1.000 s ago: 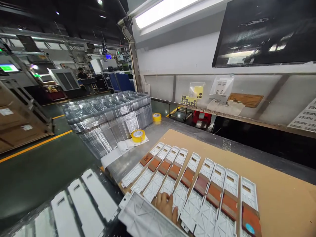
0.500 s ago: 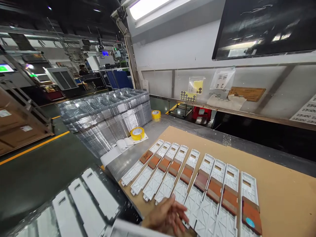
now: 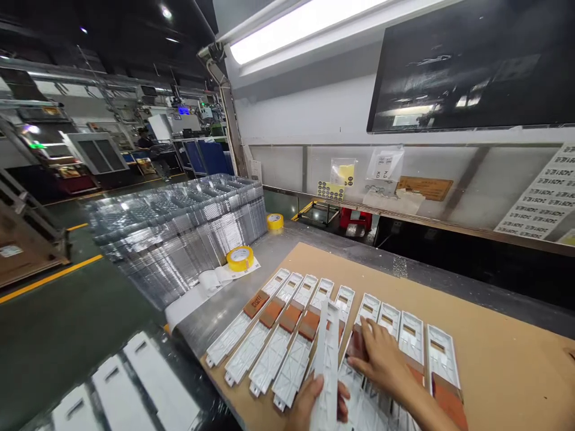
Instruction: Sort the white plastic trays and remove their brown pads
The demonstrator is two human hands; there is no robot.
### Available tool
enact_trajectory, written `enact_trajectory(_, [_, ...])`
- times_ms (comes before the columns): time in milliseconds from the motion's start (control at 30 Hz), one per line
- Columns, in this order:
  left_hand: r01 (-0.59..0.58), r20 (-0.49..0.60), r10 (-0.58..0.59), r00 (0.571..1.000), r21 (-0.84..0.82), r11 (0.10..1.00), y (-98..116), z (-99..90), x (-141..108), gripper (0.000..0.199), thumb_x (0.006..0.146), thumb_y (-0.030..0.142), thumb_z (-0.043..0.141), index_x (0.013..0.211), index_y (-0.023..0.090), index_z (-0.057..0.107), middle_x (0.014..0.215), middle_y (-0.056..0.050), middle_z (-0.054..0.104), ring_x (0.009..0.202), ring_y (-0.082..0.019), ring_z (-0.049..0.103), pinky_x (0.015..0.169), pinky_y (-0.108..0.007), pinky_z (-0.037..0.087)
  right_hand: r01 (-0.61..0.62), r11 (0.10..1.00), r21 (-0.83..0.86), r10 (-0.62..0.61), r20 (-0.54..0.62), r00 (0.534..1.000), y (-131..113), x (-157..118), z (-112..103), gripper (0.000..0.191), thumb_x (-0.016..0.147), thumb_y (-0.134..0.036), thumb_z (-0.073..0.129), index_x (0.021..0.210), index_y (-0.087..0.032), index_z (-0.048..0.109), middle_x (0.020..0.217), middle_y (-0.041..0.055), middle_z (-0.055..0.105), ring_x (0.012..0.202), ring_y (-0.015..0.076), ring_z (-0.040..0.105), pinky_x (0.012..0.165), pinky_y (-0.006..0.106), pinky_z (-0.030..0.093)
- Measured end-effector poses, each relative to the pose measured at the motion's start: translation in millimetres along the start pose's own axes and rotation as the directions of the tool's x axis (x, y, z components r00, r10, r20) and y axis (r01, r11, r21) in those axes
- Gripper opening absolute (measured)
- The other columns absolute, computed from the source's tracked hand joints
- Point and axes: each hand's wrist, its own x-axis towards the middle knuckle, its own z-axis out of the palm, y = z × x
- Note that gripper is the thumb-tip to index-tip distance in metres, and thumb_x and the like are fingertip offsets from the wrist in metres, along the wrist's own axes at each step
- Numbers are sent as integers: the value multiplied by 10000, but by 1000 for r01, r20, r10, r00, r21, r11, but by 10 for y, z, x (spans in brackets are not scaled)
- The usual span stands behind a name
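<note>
A worker's left hand (image 3: 314, 400) grips a long white plastic panel (image 3: 329, 353) near its lower end, holding it on edge above a row of matching white panels (image 3: 265, 335) laid side by side on a brown board (image 3: 494, 353) that covers part of a grey metal bench (image 3: 287, 245). The lifted panel stands between the fourth and fifth pieces of the row, its top reaching toward the far ends of the others. The right hand (image 3: 381, 359) lies open and flat, fingers (image 3: 362, 335) spread, pressing on the panels just right of the lifted one and touching a reddish-brown block (image 3: 357, 344) there. Each flat panel carries such a block across its middle; the leftmost block (image 3: 256, 303) bears printed lettering too small to read. At the bench's far left corner, a yellow tape roll (image 3: 239, 258) sits on white papers (image 3: 215, 279), with a second yellow roll (image 3: 275, 221) farther back. Stacks of clear plastic trays (image 3: 179, 233) rise beside the bench, and more white panels (image 3: 148, 389) lie in a tray at lower left.
</note>
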Motion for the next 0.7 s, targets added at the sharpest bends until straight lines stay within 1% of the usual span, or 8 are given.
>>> enact_trajectory(67, [-51, -27, 51, 998, -19, 999, -96, 41, 197, 643, 662, 693, 605, 799, 73, 708, 646, -83, 642, 611, -152, 590, 629, -254, 411, 2, 1000, -28, 0, 84, 996, -53, 160, 28, 635, 773, -484, 646, 1270, -129, 470, 1209, 134, 537, 1102, 274, 510, 907, 461, 424])
enact_trajectory(133, [-74, -44, 72, 996, -30, 997, -201, 80, 327, 645, 647, 718, 595, 747, 91, 709, 642, -76, 635, 600, -155, 574, 629, -264, 402, 1, 998, -58, 8, 142, 990, -90, 254, 19, 489, 813, -473, 617, 1178, -159, 533, 1115, 83, 574, 1035, 237, 541, 881, 456, 437])
enact_trajectory(233, [-81, -76, 79, 994, -34, 996, -330, 95, 401, 600, 632, 709, 617, 695, 118, 696, 630, -69, 631, 578, -175, 562, 617, -285, 389, 0, 998, -70, 14, 204, 979, -82, 325, -6, 367, 846, -440, 593, 1073, -152, 575, 1060, 67, 587, 987, 214, 557, 856, 435, 452])
enact_trajectory(367, [-84, -116, 80, 990, -30, 996, -421, 36, 416, 595, 661, 699, 593, 632, 112, 687, 604, -84, 618, 597, -184, 547, 639, -292, 377, 12, 1000, 10, -15, 268, 963, -12, 404, -27, 308, 852, -408, 598, 1018, -149, 589, 1055, 61, 590, 983, 206, 558, 860, 430, 454])
enact_trajectory(467, [-58, -112, 55, 992, -23, 998, -467, -11, 445, 647, 669, 721, 551, 585, 93, 686, 546, -94, 585, 579, -184, 517, 621, -293, 355, -1, 991, 130, -40, 306, 951, 67, 450, -67, 284, 847, -390, 608, 994, -147, 593, 1047, 57, 591, 984, 206, 557, 869, 437, 450])
enact_trajectory(567, [-18, -91, 14, 996, -44, 999, -504, -48, 475, 675, 666, 743, 523, 581, 93, 688, 551, -93, 582, 583, -171, 495, 613, -282, 335, -29, 947, 320, -95, 365, 926, 209, 471, -123, 270, 845, -382, 614, 977, -147, 596, 1000, 39, 600, 925, 194, 574, 828, 413, 472])
enact_trajectory(633, [8, -72, -13, 997, -64, 998, -515, -69, 489, 689, 659, 754, 515, 592, 92, 695, 578, -95, 597, 587, -166, 495, 624, -277, 335, -68, 879, 472, -148, 405, 902, 342, 486, -147, 270, 851, -384, 607, 977, -145, 598, 963, 26, 607, 877, 184, 587, 788, 389, 490])
enact_trajectory(700, [24, -61, -29, 998, -78, 997, -513, -86, 499, 719, 625, 776, 527, 609, 79, 702, 592, -99, 610, 592, -167, 512, 635, -272, 342, -130, 778, 615, -191, 428, 884, 488, 514, -151, 276, 864, -394, 590, 985, -146, 601, 959, 25, 614, 864, 180, 594, 775, 379, 497])
